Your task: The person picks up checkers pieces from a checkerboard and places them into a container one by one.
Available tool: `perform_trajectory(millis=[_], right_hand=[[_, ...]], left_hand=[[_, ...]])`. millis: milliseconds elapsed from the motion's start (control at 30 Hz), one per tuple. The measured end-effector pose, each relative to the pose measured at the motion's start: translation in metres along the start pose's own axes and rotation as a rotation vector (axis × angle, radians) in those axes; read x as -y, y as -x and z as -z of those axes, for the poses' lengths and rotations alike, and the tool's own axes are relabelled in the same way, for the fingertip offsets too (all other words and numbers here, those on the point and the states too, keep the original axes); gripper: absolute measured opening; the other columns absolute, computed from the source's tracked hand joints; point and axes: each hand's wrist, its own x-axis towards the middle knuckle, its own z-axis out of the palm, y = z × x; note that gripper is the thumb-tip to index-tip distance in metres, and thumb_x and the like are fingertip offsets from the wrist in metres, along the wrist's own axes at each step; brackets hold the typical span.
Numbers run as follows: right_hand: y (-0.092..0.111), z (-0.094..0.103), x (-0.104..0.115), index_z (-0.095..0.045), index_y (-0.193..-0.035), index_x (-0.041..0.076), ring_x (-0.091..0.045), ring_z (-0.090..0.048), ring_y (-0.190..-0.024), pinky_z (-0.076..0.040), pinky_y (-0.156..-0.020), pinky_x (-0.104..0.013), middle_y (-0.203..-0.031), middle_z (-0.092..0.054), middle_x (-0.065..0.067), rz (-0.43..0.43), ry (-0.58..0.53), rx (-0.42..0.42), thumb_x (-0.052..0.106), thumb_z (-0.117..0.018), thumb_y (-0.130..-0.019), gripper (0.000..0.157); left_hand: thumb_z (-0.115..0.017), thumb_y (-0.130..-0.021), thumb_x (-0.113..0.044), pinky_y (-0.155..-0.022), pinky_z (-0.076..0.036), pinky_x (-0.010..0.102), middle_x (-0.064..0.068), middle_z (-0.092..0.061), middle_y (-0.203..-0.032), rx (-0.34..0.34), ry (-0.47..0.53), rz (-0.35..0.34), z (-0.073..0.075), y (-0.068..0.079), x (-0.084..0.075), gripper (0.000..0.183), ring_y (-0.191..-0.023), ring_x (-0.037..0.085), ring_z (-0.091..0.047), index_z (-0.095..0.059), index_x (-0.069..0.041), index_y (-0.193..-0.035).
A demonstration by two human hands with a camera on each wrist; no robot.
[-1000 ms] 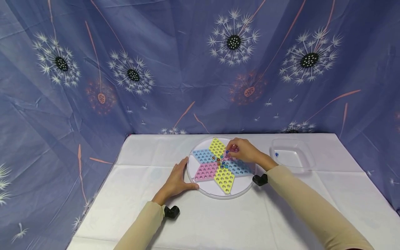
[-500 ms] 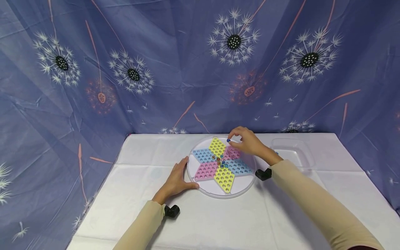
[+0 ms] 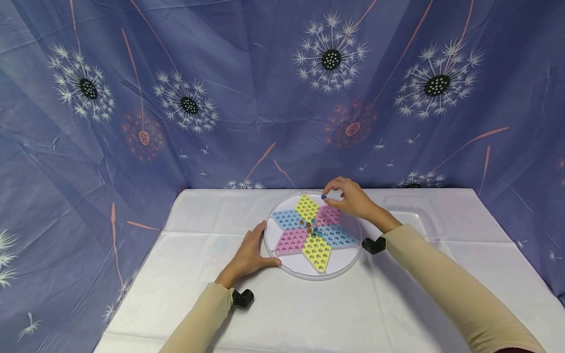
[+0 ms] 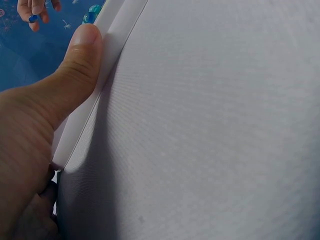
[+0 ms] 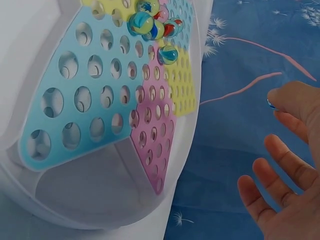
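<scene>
While the left hand (image 3: 249, 252) rests against the left side of a round white Chinese checkers board (image 3: 342, 262), its thumb and fingers spread wide along the rim, the right hand (image 3: 350, 198) pinches a blue marble (image 3: 324, 196) between thumb and index finger. That marble is over the far edge of the board, to the right of the far yellow diamond and near the pink one; the right wrist view shows only a sliver of it, with the other three fingers apart and loosely extended. The left wrist view shows the left thumb lying on the rim.

The board's star has two yellow, two pink and two light blue diamonds, all dotted with round holes. Glass marbles (image 3: 314, 235) cluster around its middle, some blue or teal, others orange-red. Behind the right forearm, a clear plastic container (image 3: 434, 220) stands on the white tablecloth (image 3: 220, 211), well apart from the left hand. Both beige sleeves (image 3: 198, 314) end at black wrist cameras (image 3: 242, 298), and a blue dandelion-print curtain (image 3: 265, 98) hangs behind the table.
</scene>
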Motion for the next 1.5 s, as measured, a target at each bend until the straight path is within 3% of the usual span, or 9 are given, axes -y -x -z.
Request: perform_trajectory(millis=[300,600,1200,1500], right_hand=[[0.005,0.004,-0.002,-0.073,-0.106,0.011,-0.039,-0.056,-0.116,-0.056,-0.087,-0.054,-0.128,-0.064,-0.013,0.004,-0.007,-0.007,0.012,-0.077,-0.092,0.014],[0.018,0.020,-0.010,-0.072,-0.106,0.014,-0.035,-0.057,-0.114,-0.055,-0.086,-0.054,-0.128,-0.064,-0.011,-0.019,0.017,-0.026,0.014,-0.077,-0.093,0.014],[0.081,0.074,-0.051,-0.073,-0.110,0.011,-0.038,-0.060,-0.107,-0.054,-0.077,-0.048,-0.119,-0.064,-0.014,-0.133,0.132,-0.124,0.019,-0.074,-0.096,0.016],[0.103,0.088,-0.063,-0.072,-0.112,0.011,-0.038,-0.061,-0.107,-0.055,-0.075,-0.045,-0.121,-0.063,-0.015,-0.195,0.172,-0.139,0.020,-0.075,-0.096,0.019]], left_hand=[[-0.095,-0.068,-0.046,-0.129,-0.010,0.048,0.017,-0.025,-0.168,-0.003,0.005,-0.007,-0.001,0.000,0.001,0.128,-0.156,0.037,-0.016,-0.021,-0.007,-0.164],[-0.096,-0.068,-0.045,-0.129,-0.009,0.049,0.018,-0.024,-0.168,-0.007,0.003,-0.018,-0.001,0.000,0.001,0.128,-0.156,0.037,-0.016,-0.020,-0.006,-0.164],[-0.096,-0.067,-0.045,-0.129,-0.008,0.048,0.019,-0.025,-0.167,-0.010,0.003,-0.016,-0.001,0.000,0.000,0.129,-0.156,0.037,-0.017,-0.021,-0.006,-0.164],[-0.096,-0.067,-0.044,-0.129,-0.007,0.048,0.019,-0.024,-0.167,-0.008,0.007,-0.011,0.000,0.000,-0.002,0.129,-0.156,0.036,-0.016,-0.021,-0.005,-0.164]])
